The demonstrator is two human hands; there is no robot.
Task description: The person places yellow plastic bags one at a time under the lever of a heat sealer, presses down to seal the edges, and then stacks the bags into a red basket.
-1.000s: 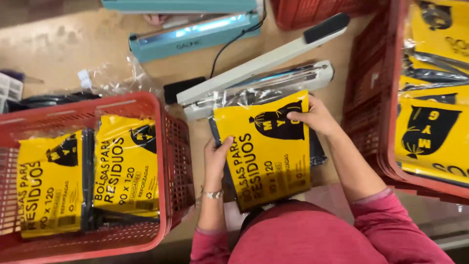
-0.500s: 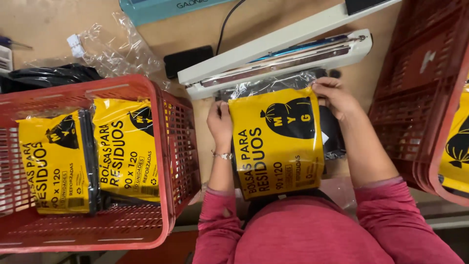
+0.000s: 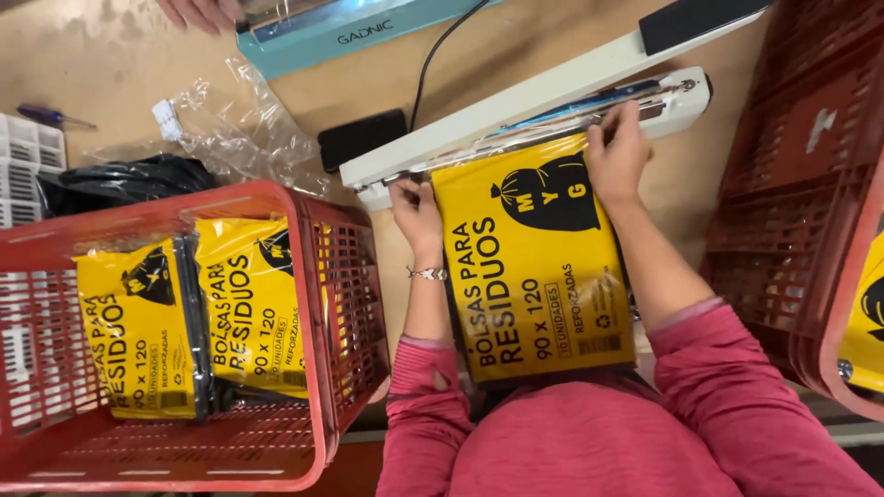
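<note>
Where hands (image 3: 516, 189) grip, yellow pack (image 3: 534, 267) between.

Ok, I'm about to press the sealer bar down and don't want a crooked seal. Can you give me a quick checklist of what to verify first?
1. Packet top edge under the sealer arm: ok, it reaches the strip.
2. Left hand on the packet's top left corner: ok.
3. Right hand on the top right corner: ok.
4. Fingers out from under the arm: cannot tell, both hands sit right at the strip.
5. Edge flat, no wrinkles: cannot tell.
6. Room in the left basket: ok.
</note>
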